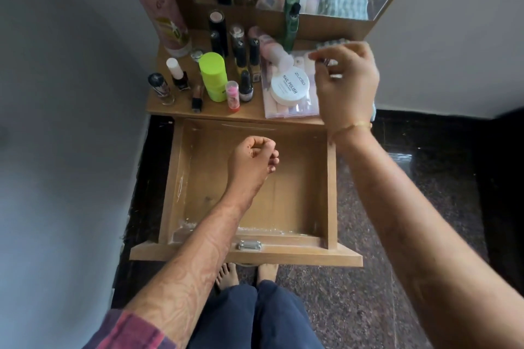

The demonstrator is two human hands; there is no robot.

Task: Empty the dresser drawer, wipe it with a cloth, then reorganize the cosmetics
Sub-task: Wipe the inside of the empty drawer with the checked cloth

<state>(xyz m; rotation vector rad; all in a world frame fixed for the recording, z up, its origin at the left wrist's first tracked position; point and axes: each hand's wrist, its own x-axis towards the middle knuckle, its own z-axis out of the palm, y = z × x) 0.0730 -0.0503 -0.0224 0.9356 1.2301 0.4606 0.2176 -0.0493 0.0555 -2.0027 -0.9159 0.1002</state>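
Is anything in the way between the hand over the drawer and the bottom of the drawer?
No, nothing visible. The left hand hangs curled over the open drawer, and the wood under it looks bare apart from white specks along the front edge. All the cosmetics stand up on the dresser top.

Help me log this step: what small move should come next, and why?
Probably take the cloth at the dresser top's right edge with the right hand hovering by it. The drawer looks empty, with whitish residue along its edges; the left hand holds nothing.
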